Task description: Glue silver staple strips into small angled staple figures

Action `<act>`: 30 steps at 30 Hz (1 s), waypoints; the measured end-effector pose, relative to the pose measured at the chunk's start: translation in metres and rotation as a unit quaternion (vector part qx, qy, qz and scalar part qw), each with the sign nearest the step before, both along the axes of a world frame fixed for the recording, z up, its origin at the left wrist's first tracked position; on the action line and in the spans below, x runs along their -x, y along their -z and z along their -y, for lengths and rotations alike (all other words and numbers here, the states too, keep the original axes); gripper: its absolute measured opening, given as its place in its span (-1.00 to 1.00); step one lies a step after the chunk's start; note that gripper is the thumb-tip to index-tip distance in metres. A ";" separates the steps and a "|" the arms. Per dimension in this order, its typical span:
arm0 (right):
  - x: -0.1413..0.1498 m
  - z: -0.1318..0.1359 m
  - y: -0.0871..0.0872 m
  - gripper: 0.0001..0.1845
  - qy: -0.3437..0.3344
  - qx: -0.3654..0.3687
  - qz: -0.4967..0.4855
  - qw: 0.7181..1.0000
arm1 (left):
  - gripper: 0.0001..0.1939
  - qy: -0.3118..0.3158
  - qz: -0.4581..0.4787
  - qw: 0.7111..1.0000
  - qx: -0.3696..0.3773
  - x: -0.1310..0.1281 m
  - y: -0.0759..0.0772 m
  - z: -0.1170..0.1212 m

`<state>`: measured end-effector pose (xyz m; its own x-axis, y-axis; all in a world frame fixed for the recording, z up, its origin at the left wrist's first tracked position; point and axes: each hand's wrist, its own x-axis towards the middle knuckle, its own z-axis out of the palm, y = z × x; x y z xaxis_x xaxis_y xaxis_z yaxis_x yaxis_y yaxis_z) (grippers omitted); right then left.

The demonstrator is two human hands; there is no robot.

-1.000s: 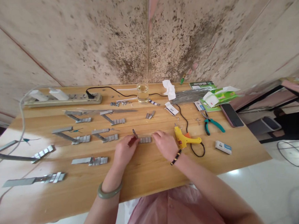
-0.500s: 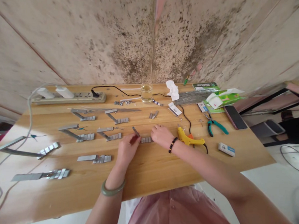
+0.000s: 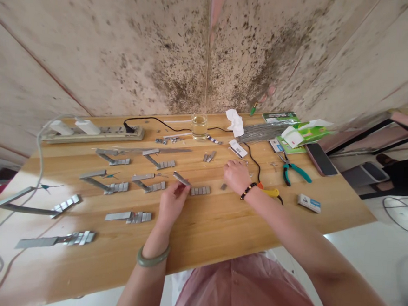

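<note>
My left hand (image 3: 173, 198) pinches a narrow grey metal-looking strip (image 3: 181, 178) that slants up from the table. At my left fingertips the strip meets a flat row of grey segments (image 3: 200, 190) lying on the wood. To the right, my right hand (image 3: 236, 175) is low over the table, its fingers curled together; what they hold, if anything, is hidden. A small grey piece (image 3: 223, 186) lies just left of its palm. A yellow glue gun (image 3: 272, 192) is partly covered by my right hand and wrist.
Several bent grey segmented pieces (image 3: 116, 187) lie to the left. Behind are a power strip (image 3: 110, 137), a glass of pale liquid (image 3: 199, 127) and a bundle of thin strips (image 3: 264, 131). Teal-handled pliers (image 3: 296, 172), a phone (image 3: 321, 160) and a small box (image 3: 309, 203) lie right.
My right hand has left the segmented row and moved right and slightly away from me, uncovering the row and the small grey piece. In my left hand the strip tilts further left.
</note>
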<state>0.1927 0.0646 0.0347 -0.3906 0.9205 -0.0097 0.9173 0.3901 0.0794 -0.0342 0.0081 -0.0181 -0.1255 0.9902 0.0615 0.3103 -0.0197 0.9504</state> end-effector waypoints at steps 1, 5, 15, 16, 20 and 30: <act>-0.002 0.001 -0.001 -0.77 0.008 -0.002 -0.002 1.000 | -0.64 0.001 0.003 1.000 0.001 0.000 0.000 0.000; -0.019 0.008 -0.010 -0.79 0.028 -0.010 -0.039 0.999 | -0.62 -0.003 0.002 1.000 0.008 0.001 0.000 0.000; -0.115 0.060 -0.006 -0.64 0.037 -0.033 -0.155 0.987 | -0.69 -0.004 -0.143 0.988 -0.053 0.000 -0.001 0.003; -0.122 0.066 -0.002 -0.58 0.030 -0.025 -0.147 0.988 | -0.70 -0.005 -0.154 0.986 -0.058 0.000 0.000 0.003; -0.130 0.084 0.010 -0.45 0.011 0.012 -0.108 0.994 | -0.71 0.010 -0.164 0.984 -0.064 -0.001 0.003 0.002; -0.104 0.079 0.003 -0.49 0.063 0.025 0.015 0.998 | -0.72 0.021 -0.170 0.982 -0.083 0.001 0.009 0.002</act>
